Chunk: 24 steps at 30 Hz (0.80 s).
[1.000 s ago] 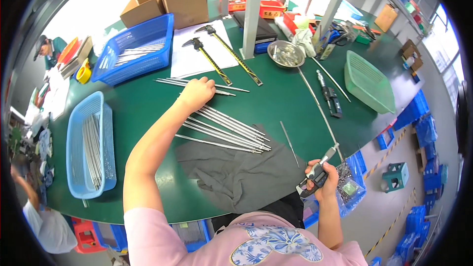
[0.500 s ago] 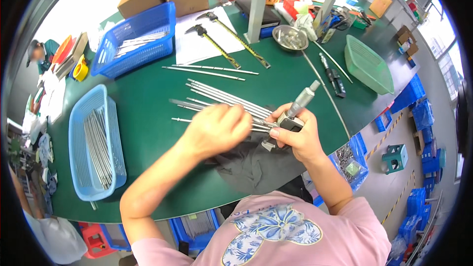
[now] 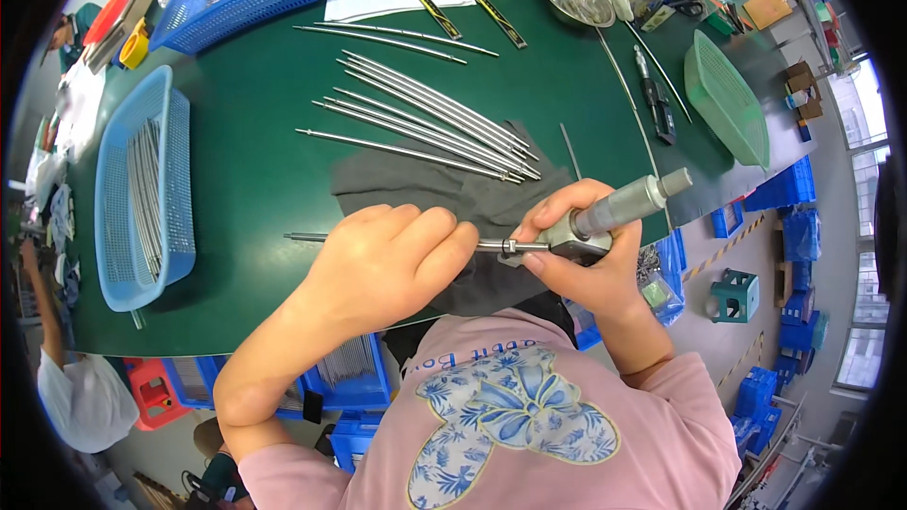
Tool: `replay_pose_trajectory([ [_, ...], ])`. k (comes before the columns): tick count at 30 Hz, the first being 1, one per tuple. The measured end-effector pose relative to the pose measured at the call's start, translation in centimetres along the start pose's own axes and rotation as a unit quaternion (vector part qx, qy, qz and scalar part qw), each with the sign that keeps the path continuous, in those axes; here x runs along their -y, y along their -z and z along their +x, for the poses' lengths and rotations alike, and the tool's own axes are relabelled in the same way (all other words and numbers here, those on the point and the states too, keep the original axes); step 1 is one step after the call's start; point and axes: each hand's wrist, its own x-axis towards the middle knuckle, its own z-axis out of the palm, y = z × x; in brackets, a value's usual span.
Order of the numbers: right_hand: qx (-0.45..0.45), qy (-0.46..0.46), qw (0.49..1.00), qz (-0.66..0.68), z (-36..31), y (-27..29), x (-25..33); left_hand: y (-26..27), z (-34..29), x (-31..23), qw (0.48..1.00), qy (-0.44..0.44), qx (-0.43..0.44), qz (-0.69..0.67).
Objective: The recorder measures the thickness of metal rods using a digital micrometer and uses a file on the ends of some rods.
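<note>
a green counter (image 3: pixel 246 161) is filling the middle, a grey cloth (image 3: pixel 406 187) lying by its near edge under the right ends of loose metal rods (image 3: pixel 406 154). beyond the right edge a green stool (image 3: pixel 735 297) is standing on a grey floor (image 3: pixel 694 326). along the left edge a light blue basket (image 3: pixel 179 203) is holding slim rods; toward the far left corner a darker blue basket (image 3: pixel 236 17) is holding more. a pale green basket (image 3: pixel 729 99) is sitting by the right edge. above the near edge, the left hand (image 3: pixel 392 260) is gripping one metal rod (image 3: pixel 488 246), its right end meeting a micrometer (image 3: pixel 624 209) that the right hand (image 3: pixel 595 260) is gripping.
</note>
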Motion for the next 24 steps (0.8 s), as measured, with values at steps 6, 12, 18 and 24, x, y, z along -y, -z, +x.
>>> replay_pose_trajectory([
  [6, -0.039, -0.005, 0.998, -0.05, -1.0, 0.6, 0.4, -1.2, 0.4, -1.2, 1.0, 0.028, 0.007, -0.013],
  [12, -0.124, 0.009, 0.988, -0.087, -1.2, 0.6, -0.4, -2.2, -2.0, -5.0, 0.957, 0.249, -0.137, -0.047],
  [18, -0.014, 0.136, 0.978, -0.158, -1.9, 1.2, -1.3, -5.3, -2.8, -8.2, 0.432, 0.47, -0.153, -0.754],
  [24, 0.094, 0.116, 0.981, -0.127, -2.5, 2.3, -0.7, -5.0, -2.2, -7.1, 0.431, 0.408, -0.199, -0.78],
])
